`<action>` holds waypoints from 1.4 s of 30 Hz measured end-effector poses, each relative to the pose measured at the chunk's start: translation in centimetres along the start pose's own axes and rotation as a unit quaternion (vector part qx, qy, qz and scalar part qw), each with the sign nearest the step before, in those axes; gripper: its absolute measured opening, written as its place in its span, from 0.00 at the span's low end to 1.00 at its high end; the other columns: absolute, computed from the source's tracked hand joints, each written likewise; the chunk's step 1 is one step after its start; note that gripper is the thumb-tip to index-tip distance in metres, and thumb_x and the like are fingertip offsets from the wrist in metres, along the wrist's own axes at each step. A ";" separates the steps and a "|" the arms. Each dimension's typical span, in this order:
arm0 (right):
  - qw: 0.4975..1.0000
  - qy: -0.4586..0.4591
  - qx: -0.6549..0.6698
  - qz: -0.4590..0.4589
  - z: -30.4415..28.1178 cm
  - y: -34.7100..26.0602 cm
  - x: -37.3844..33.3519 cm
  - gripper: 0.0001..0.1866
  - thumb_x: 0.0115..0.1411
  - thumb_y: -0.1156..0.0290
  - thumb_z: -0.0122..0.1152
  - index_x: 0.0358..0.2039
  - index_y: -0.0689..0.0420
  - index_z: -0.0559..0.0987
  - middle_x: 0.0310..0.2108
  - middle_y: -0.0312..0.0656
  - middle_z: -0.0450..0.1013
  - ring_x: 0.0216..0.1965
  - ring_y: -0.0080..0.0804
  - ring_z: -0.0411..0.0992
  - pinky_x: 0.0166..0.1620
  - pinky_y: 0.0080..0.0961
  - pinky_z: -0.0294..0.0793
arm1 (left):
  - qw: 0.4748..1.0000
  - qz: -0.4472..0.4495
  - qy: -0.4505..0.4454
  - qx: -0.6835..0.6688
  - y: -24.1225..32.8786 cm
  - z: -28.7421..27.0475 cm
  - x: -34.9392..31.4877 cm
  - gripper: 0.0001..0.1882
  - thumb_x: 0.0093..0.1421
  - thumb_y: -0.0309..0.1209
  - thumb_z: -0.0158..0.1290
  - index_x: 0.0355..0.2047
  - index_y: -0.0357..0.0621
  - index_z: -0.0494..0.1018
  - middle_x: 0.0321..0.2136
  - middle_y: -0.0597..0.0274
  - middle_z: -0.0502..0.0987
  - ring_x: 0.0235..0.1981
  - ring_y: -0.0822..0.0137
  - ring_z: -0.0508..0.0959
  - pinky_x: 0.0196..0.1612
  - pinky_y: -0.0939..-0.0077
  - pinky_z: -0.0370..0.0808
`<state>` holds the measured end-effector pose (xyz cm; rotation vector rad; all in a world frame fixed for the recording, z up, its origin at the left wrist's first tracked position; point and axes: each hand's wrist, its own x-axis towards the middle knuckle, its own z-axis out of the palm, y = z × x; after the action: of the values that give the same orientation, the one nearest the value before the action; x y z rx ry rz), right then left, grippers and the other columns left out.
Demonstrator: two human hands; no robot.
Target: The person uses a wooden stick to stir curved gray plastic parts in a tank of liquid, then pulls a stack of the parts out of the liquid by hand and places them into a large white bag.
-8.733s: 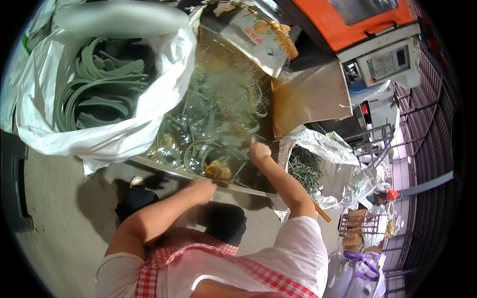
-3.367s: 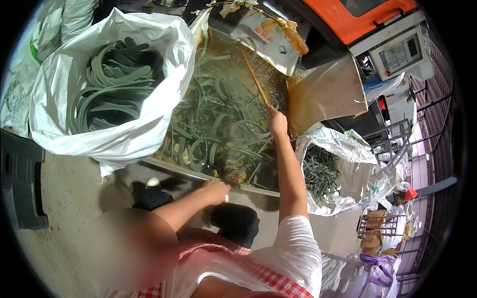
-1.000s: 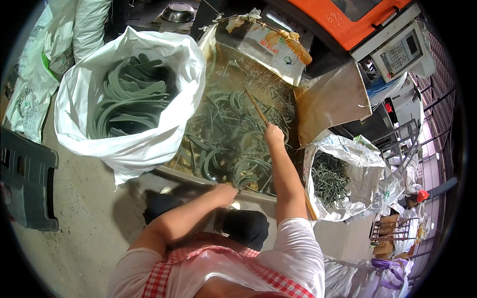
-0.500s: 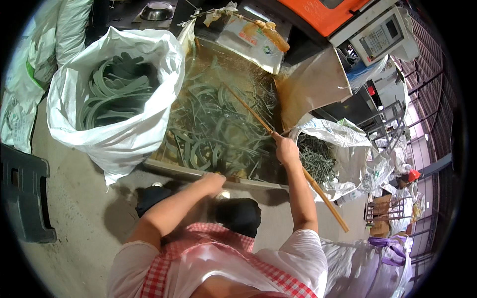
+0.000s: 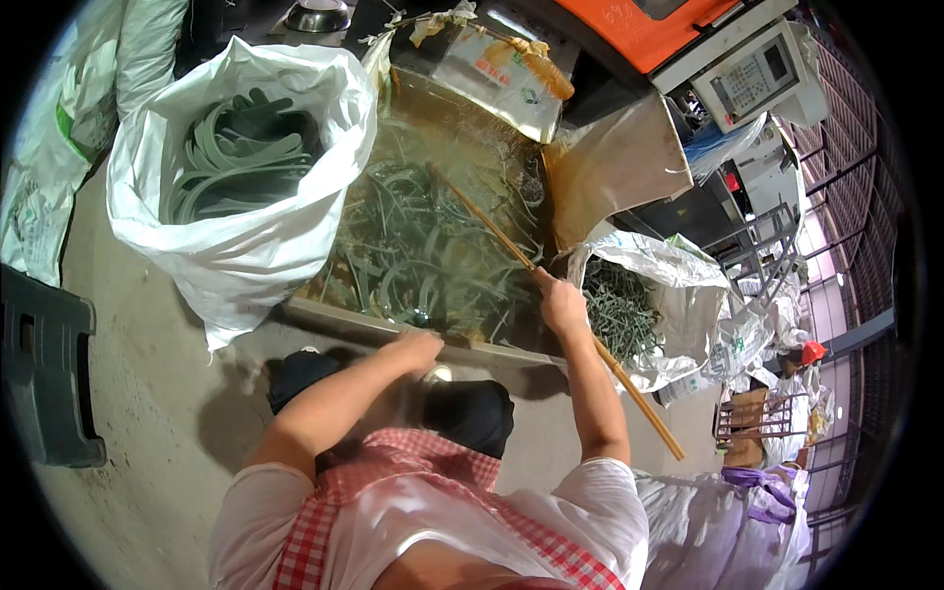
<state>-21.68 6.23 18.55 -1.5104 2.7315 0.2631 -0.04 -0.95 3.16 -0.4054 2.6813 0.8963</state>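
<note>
My right hand (image 5: 563, 308) is wrapped round a long bamboo stick (image 5: 629, 388). The stick slants from the lower right, and its far end reaches into a wide, shallow tub (image 5: 344, 322) of murky water. Many grey-green, strap-like rubber strips (image 5: 413, 285) lie tangled in the water, some curved and some thin. At the tub's near edge, my left hand (image 5: 419, 349) is curled over the rim, its fingertips partly hidden.
Left of the tub stands an open white sack (image 5: 221, 246) of thicker green strips. A second white sack (image 5: 678, 290), right of the tub, holds thin dark strips (image 5: 619, 310). A dark plastic stool (image 5: 49, 369) is at far left. Behind are a cardboard sheet (image 5: 624, 162) and an orange machine (image 5: 639, 29).
The stick's far end has shifted slightly left and the strips in the water have moved about. The view has tilted a little. Both hands keep their holds.
</note>
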 end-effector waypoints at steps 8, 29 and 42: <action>0.996 -0.050 0.079 0.006 12.6 0.6 4.3 0.27 0.53 0.78 0.45 0.55 0.49 0.64 0.36 0.58 0.72 0.38 0.54 0.71 0.40 0.45 0.70 | 1.000 -0.001 0.008 -0.014 0.3 -0.1 -0.2 0.20 0.53 0.37 0.52 0.44 0.39 0.70 0.41 0.49 0.74 0.45 0.51 0.73 0.46 0.57 0.70; 0.966 0.054 0.238 0.081 7.6 3.1 -11.2 0.19 0.59 0.69 0.47 0.51 0.48 0.70 0.34 0.61 0.70 0.39 0.55 0.70 0.39 0.43 0.68 | 1.000 0.002 0.003 0.001 -0.8 0.5 -0.3 0.21 0.52 0.37 0.54 0.44 0.39 0.70 0.41 0.49 0.74 0.45 0.52 0.73 0.46 0.59 0.70; 0.992 0.016 0.118 0.042 2.3 6.9 -17.5 0.19 0.56 0.75 0.49 0.50 0.49 0.72 0.26 0.57 0.71 0.30 0.55 0.71 0.32 0.46 0.68 | 1.000 0.011 0.002 -0.006 0.1 1.4 0.4 0.21 0.51 0.35 0.53 0.45 0.40 0.69 0.39 0.48 0.75 0.42 0.50 0.74 0.44 0.57 0.71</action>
<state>-18.26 24.84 18.83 -1.3534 2.7360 -0.0839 -0.20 -0.06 2.05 -0.3821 2.6908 0.9203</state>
